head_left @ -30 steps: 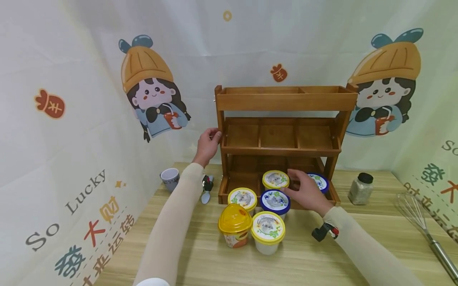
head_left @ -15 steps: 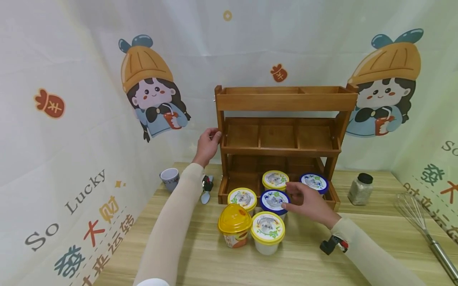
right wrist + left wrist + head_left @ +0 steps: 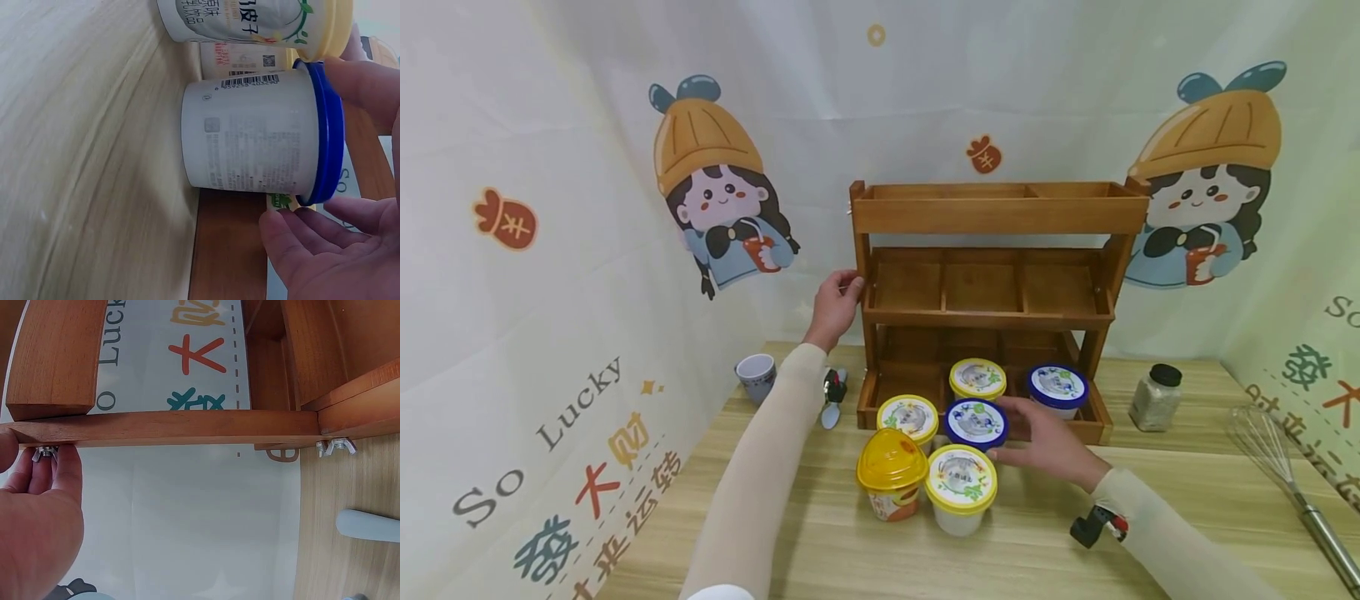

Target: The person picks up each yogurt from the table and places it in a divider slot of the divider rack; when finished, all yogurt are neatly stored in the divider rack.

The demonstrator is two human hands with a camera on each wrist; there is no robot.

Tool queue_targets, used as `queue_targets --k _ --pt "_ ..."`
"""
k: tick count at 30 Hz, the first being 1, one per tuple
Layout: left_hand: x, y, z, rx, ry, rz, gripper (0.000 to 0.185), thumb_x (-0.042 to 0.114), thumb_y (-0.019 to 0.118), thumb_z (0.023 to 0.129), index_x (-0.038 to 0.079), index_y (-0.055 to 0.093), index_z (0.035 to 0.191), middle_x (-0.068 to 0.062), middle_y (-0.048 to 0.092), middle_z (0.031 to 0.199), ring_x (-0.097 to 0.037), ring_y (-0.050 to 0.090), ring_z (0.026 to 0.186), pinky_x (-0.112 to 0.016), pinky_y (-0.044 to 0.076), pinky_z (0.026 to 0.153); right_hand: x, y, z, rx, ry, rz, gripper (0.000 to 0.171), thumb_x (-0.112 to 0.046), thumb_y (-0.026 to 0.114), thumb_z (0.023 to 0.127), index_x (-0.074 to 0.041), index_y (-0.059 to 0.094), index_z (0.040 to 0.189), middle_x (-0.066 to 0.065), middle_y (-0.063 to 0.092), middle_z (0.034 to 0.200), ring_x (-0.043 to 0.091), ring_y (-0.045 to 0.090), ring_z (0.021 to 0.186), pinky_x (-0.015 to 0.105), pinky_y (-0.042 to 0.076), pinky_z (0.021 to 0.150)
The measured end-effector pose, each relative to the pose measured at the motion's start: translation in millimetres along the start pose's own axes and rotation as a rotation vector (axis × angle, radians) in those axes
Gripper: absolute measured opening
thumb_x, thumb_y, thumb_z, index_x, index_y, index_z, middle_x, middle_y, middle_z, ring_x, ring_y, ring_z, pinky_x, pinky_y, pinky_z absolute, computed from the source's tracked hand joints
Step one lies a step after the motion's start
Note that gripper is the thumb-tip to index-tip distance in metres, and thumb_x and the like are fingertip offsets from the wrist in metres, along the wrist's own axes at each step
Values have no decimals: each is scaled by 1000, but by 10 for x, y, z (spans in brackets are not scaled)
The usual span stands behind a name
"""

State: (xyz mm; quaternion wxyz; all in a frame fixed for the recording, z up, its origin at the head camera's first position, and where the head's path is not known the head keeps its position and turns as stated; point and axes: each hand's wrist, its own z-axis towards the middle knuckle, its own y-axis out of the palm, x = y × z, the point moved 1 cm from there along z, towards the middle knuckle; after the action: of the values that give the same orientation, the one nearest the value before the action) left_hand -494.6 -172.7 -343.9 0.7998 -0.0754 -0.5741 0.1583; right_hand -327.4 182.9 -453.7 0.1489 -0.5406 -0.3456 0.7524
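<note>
Nearest the camera on the wooden table [image 3: 850,542]: an orange-lidded cup [image 3: 891,471] and, touching it on its right, a yellow-lidded tub [image 3: 961,486].

Just behind these, a second yellow-lidded tub [image 3: 908,417] and a blue-lidded tub [image 3: 975,422] stand on the table against the front edge of the wooden rack [image 3: 1000,217].

The right hand [image 3: 1047,443] is at the blue-lidded tub [image 3: 262,137]: the wrist view shows a thumb on one side of the blue rim and fingertips [image 3: 294,219] on the other, fingers curved around the lid, tub standing on the table. Grip reads as a pinch around the lid.

Rack's bottom shelf: a third yellow-lidded tub [image 3: 977,379] in the middle and a second blue-lidded tub [image 3: 1057,387] to its right. Middle and top shelves show bare compartments.

The left hand [image 3: 835,304] is at the rack's left upright at middle-shelf height; the wrist view shows fingertips [image 3: 53,472] and thumb pinching the wood beam [image 3: 169,427] at a metal wing nut [image 3: 44,452].

Left of the rack: a spoon [image 3: 831,408], then a grey cup [image 3: 756,375] farther back. Right of the rack: a spice jar [image 3: 1156,397]; a whisk [image 3: 1277,467] at the table's right edge.
</note>
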Motion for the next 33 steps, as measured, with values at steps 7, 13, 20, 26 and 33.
queue_targets --k 7,13,20,26,33 --pt "12 6 7 1 8 0 43 32 51 113 6 55 147 -15 61 143 -31 59 132 -47 53 111 -38 25 40 9 8 -87 92 -44 89 85 -1 47 155 26 52 156 49 52 142 66 45 114" --pt "8 5 10 -4 20 5 44 33 51 113 6 55 148 -15 61 143 -30 59 132 -47 52 111 -6 56 70 -3 45 -62 93 -44 88 85 -4 45 157 25 49 159 49 48 145 68 42 116" --pt "-24 1 23 -6 30 -3 43 32 53 113 6 57 146 -14 62 142 -31 59 132 -48 53 110 39 51 79 4 57 -62 96 -44 91 81 -3 47 156 25 52 155 50 49 143 70 40 116" --pt "-30 -2 16 -2 27 -6 42 31 53 113 5 57 145 -15 62 142 -32 59 132 -48 53 111 44 31 55 7 70 -8 93 -39 94 79 -2 50 152 24 55 151 48 51 142 68 39 118" --pt "-15 -1 19 -3 26 -2 41 31 53 112 6 58 145 -15 63 142 -31 60 132 -48 53 110 63 -25 28 -8 87 48 97 -41 95 78 -3 45 153 24 56 152 47 53 141 64 44 116"
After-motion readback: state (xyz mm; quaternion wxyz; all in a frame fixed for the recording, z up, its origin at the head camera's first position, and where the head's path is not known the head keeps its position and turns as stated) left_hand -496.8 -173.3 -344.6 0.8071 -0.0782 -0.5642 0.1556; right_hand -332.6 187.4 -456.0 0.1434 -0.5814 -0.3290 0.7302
